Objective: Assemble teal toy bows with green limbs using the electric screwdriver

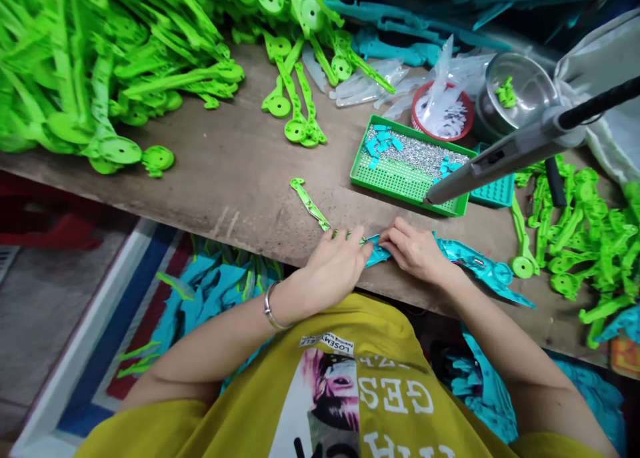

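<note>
Near the table's front edge, both my hands are closed around a long turquoise plastic shell (477, 263), whose open inner side shows ribs at the right. My left hand (337, 259) grips its left part, together with a thin green plastic piece (311, 206) that sticks out up and to the left. On the middle of the shell, the fingers of my right hand (413, 248) are pinched together; anything tiny between the fingertips is hidden. A grey electric screwdriver (505, 155) on a black cord hangs tilted above and right of my hands.
A green basket (395, 185) holds screws and small turquoise pieces. Behind it stand a red basket (443, 135) of white pieces and a metal bowl (530, 111). Green parts pile up left (65, 78) and right (580, 225). Turquoise shells (195, 291) fill a box below.
</note>
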{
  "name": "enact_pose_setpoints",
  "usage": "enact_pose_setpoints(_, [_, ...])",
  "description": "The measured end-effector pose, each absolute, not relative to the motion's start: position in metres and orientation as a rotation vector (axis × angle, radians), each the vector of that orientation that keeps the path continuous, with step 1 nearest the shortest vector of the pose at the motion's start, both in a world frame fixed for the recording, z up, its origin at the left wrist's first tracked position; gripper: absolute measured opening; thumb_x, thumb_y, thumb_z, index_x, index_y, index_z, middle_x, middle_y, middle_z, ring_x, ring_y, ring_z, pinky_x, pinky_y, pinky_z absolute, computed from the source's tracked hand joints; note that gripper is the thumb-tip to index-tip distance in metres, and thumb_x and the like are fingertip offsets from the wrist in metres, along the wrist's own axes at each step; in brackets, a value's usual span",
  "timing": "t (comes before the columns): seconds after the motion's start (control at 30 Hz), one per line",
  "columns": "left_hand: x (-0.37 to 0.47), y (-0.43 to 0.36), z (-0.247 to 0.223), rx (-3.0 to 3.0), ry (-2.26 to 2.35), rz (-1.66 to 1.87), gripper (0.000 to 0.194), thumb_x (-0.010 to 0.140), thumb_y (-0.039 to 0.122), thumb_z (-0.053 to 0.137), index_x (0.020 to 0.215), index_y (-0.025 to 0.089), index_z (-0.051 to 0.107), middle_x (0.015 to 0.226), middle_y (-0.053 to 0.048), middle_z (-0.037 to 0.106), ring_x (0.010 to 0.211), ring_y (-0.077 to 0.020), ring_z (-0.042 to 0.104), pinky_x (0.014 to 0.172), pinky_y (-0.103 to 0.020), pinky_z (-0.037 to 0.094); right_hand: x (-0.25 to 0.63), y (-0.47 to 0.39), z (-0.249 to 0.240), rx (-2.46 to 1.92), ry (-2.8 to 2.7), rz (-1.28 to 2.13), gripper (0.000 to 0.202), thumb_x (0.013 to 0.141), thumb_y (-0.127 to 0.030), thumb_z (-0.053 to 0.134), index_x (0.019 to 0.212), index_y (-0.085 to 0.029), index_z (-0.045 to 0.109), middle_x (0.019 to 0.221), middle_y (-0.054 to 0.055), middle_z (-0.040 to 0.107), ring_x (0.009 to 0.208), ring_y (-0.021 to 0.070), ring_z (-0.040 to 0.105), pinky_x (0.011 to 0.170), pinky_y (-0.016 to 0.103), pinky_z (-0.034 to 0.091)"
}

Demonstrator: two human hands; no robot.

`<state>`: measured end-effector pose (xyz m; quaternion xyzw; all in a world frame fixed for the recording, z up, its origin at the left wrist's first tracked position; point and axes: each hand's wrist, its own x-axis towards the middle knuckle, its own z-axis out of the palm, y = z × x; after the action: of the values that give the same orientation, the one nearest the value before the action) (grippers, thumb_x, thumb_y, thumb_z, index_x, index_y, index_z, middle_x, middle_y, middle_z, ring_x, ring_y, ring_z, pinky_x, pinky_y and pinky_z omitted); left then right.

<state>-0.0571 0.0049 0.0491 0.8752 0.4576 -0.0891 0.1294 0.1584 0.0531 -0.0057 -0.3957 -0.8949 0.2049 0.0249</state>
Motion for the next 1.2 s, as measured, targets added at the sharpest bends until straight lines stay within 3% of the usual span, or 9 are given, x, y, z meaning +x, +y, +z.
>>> enact_pose_setpoints(0.1, [-0.057, 0.004, 0.047, 2.515, 1.351, -0.257, 0.042, 0.098, 0.015, 0.039, 0.135, 0.017, 0.06, 0.113, -0.015, 0.061, 0.097, -0.0298, 0.062, 0.086, -0.045, 0.046, 0.159, 0.054, -0.007, -1.185, -2.749, 0.713, 0.032, 0.107, -0.034, 0.04, 0.104, -0.018, 0.066, 0.101, 0.009, 0.063, 0.083, 0.0174, 0.059, 0.066, 0.027, 0.038])
enact_pose_setpoints(0.3, [-0.056, 0.003, 0.05, 2.493, 1.36, -0.283, 0.039, 0.101, 0.017, 0.037, 0.13, 0.019, 0.063, 0.115, -0.015, 0.06, 0.099, -0.0303, 0.062, 0.085, -0.045, 0.047, 0.165, 0.057, -0.004, -1.085, -2.739, 0.764, 0.027, 0.106, -0.029, 0.04, 0.104, -0.017, 0.064, 0.101, 0.01, 0.061, 0.085, 0.0186, 0.058, 0.072, 0.029, 0.043])
enact_pose_setpoints(0.5, [-0.053, 0.003, 0.052, 2.532, 1.322, -0.442, 0.05, 0.102, 0.016, 0.034, 0.149, 0.021, 0.051, 0.12, -0.017, 0.059, 0.104, -0.0333, 0.062, 0.083, -0.045, 0.049, 0.167, 0.056, -0.005, -1.139, -2.727, 0.748, 0.022, 0.102, -0.027, 0.046, 0.103, -0.016, 0.065, 0.099, 0.009, 0.061, 0.081, 0.0177, 0.058, 0.066, 0.028, 0.04])
enact_pose_setpoints(1.0, [-0.049, 0.004, 0.044, 2.526, 1.328, -0.413, 0.051, 0.101, 0.017, 0.04, 0.15, 0.017, 0.051, 0.122, -0.02, 0.057, 0.108, -0.0361, 0.061, 0.084, -0.05, 0.05, 0.153, 0.062, -0.003, -1.284, -2.66, 0.813, 0.015, 0.094, -0.022, 0.054, 0.089, -0.016, 0.067, 0.087, 0.008, 0.065, 0.08, 0.0203, 0.061, 0.07, 0.031, 0.039])
enact_pose_setpoints(1.2, [-0.051, 0.004, 0.048, 2.546, 1.297, -0.474, 0.056, 0.101, 0.017, 0.035, 0.157, 0.017, 0.042, 0.123, -0.02, 0.057, 0.107, -0.0361, 0.06, 0.086, -0.05, 0.05, 0.154, 0.058, -0.003, -1.281, -2.664, 0.775, 0.018, 0.095, -0.022, 0.053, 0.09, -0.015, 0.069, 0.089, 0.009, 0.065, 0.08, 0.0211, 0.062, 0.071, 0.032, 0.042])
